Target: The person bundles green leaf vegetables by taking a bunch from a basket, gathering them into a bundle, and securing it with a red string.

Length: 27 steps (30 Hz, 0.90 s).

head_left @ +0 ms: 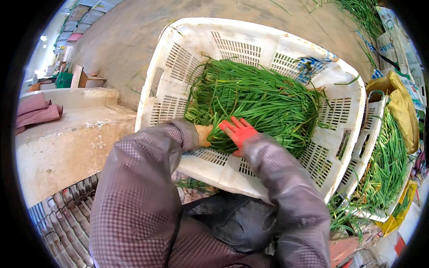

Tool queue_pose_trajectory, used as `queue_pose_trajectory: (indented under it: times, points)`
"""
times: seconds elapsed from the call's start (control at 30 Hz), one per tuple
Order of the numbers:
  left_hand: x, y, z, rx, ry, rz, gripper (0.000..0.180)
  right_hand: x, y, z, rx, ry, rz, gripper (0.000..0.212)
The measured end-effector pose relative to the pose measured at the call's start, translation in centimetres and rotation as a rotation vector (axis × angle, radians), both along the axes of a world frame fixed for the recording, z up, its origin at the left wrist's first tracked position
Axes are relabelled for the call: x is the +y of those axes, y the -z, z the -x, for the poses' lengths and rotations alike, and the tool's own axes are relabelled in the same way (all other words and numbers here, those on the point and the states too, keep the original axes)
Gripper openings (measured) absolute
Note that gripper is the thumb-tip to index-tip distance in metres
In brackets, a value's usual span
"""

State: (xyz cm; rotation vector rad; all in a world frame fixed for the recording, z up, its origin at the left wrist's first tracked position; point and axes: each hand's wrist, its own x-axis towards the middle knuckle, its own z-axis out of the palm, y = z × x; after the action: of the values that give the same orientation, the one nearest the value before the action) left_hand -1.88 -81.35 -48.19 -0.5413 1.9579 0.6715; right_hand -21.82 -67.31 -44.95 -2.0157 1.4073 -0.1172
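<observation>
A white, rigid plastic crate [263,38] with rounded corners and slotted walls holds a dense mass of long, narrow green leaves [263,96]. The blades are smooth and thin, lying mostly lengthwise, with loose ends curling against the walls. The right hand [240,133], in a red glove, is released, its fingers spread over the near edge of the leaves. The left hand [204,135], in a tan glove, lies just beside it at the same edge; its fingers are hidden, so whether it grasps any blades cannot be told. Both sleeves [138,165] are checked and glossy, with soft creases. At right, a second slotted crate [369,149] bears similar leaves beside a crumpled yellow sack [402,111]. At left, folded mauve cloth [40,114] rests on a rough, stained ledge [58,156].
</observation>
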Motion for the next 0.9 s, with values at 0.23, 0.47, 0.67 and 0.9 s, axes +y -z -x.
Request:
queue_pose_trajectory:
  times: [0.23, 0.47, 0.67, 0.9]
  points:
    - [-5.0, -0.5, 2.3, 0.089, -0.162, -0.32, 0.062, -1.7, 8.0, -5.4, 0.027, 0.111, -0.249, 0.091]
    - [-10.6, 3.5, 2.9, -0.067, -0.108, 0.535, 0.073, -1.9, 8.0, -5.1, 0.025, 0.033, -0.31, 0.092]
    - [-8.7, 3.2, 3.4, -0.349, -0.089, 0.415, 0.065, -1.9, 7.3, -5.4, 0.058, 0.058, -0.317, 0.085]
    - [-7.6, -3.0, 4.1, -0.36, -0.045, 0.309, 0.046, -2.3, 5.1, -5.7, 0.091, 0.052, -0.349, 0.07]
